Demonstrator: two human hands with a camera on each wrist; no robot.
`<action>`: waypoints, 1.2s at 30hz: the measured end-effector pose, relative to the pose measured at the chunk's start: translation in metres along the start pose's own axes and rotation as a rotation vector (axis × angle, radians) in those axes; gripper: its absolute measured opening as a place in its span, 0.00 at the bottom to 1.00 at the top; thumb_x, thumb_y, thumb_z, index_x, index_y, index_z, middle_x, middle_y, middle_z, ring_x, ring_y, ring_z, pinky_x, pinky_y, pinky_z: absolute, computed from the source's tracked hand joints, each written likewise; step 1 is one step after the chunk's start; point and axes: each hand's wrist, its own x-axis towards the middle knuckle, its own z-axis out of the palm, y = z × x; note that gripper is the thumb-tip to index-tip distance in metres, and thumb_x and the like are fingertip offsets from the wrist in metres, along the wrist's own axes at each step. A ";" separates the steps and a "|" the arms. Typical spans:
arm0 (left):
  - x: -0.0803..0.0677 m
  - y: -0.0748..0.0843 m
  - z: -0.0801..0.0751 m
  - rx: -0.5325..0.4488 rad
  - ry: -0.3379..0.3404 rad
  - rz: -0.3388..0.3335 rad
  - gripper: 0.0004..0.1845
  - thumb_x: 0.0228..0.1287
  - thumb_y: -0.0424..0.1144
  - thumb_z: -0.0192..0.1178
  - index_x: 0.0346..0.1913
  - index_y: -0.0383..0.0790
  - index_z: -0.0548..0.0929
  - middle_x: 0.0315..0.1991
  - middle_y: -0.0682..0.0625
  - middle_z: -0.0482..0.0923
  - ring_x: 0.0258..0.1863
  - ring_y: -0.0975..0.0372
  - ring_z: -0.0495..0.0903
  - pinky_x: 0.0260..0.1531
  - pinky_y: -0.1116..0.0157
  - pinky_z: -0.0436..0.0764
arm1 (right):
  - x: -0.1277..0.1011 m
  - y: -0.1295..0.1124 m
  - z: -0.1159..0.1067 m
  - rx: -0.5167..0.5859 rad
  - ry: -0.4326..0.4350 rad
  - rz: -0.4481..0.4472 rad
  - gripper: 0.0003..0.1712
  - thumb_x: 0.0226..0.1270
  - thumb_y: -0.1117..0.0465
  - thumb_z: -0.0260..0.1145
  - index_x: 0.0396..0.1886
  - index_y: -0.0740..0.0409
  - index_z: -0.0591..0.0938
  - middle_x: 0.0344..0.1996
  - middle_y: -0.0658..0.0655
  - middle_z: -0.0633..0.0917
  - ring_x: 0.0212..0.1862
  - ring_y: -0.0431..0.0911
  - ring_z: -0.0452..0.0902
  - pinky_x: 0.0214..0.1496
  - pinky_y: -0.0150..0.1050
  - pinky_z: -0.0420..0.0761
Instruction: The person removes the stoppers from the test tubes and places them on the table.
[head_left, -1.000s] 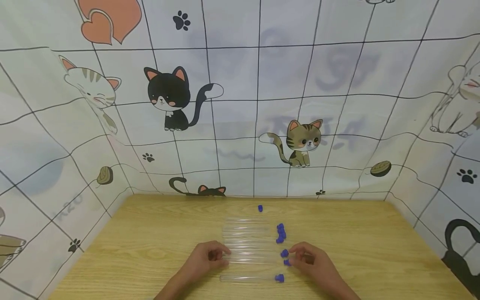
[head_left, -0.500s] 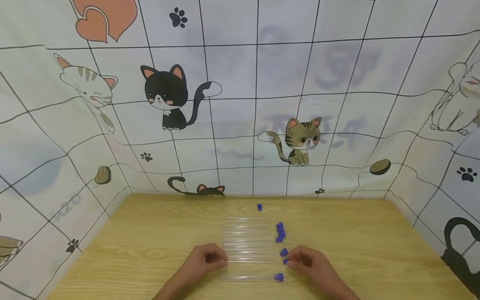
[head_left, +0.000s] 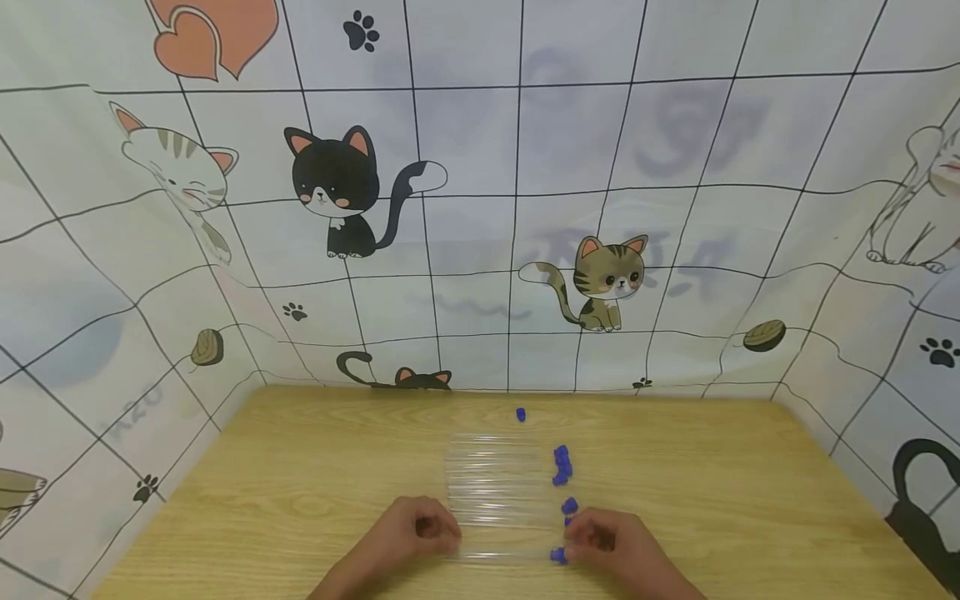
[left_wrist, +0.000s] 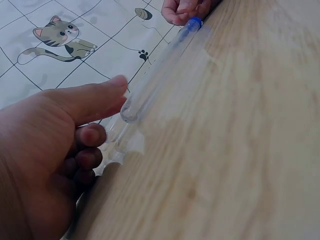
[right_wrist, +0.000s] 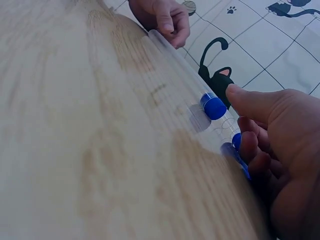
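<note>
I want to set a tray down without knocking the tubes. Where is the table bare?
Bare wood lies left of the left hand and right of the right hand. The middle is crowded: test tubes, blue caps.

Tubes [head_left: 495, 487] lie side by side on table [head_left: 300, 483], caps [head_left: 562, 465] rightward.

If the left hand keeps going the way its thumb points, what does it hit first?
Likely the rounded closed end of the nearest clear tube: the left hand has its thumb tip right beside it, contact unclear. Further along that tube sit its blue cap and the right hand.
</note>
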 end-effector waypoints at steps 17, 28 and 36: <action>0.000 0.002 0.001 0.039 -0.115 0.074 0.09 0.54 0.44 0.70 0.38 0.46 0.88 0.20 0.60 0.68 0.22 0.74 0.63 0.22 0.76 0.67 | 0.001 0.003 -0.001 -0.037 -0.126 -0.039 0.11 0.57 0.55 0.72 0.39 0.52 0.86 0.23 0.45 0.77 0.25 0.34 0.69 0.24 0.32 0.73; 0.001 0.004 0.003 0.074 -0.079 0.077 0.07 0.56 0.43 0.69 0.36 0.46 0.88 0.23 0.63 0.71 0.22 0.75 0.63 0.22 0.77 0.66 | 0.000 0.007 -0.007 -0.076 -0.029 -0.133 0.09 0.64 0.55 0.67 0.42 0.52 0.85 0.28 0.46 0.84 0.30 0.39 0.77 0.30 0.35 0.78; 0.002 0.001 0.003 0.045 -0.058 0.078 0.08 0.60 0.45 0.66 0.39 0.47 0.87 0.26 0.62 0.75 0.25 0.74 0.67 0.25 0.75 0.70 | -0.001 -0.006 -0.004 0.091 -0.001 -0.001 0.11 0.65 0.57 0.66 0.42 0.58 0.82 0.29 0.55 0.84 0.26 0.41 0.77 0.27 0.37 0.79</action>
